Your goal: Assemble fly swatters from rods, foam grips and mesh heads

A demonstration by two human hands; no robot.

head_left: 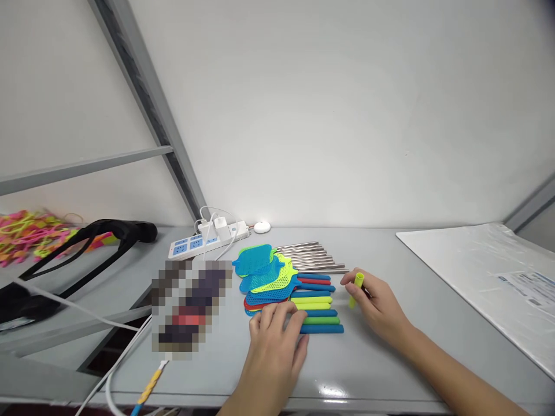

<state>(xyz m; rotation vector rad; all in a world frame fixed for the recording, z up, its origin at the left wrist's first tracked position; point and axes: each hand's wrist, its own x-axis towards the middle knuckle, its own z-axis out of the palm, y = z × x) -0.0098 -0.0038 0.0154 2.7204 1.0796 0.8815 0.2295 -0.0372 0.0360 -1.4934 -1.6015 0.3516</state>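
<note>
Several fly swatters lie in an overlapping row, with mesh heads to the left: a blue head [255,261], a yellow one [277,278], some red and green. Bare metal rods [310,257] stick out to the right at the back. Nearer rods carry coloured handle sleeves, such as a blue one [321,329] and a yellow one [311,306]. My left hand [277,326] rests on the front swatters, fingers bent and a little apart. My right hand [373,297], right of the handles, pinches a yellow-green hollow tube [359,279] upright between thumb and fingers.
Left of the swatters lies a pixelated item [191,309] with a cable. Behind it is a power strip [186,247] with plugged-in chargers and a white round case [262,227]. Black glasses-like gear [121,237] and colourful strings [34,231] are far left. A white package [489,271] lies right.
</note>
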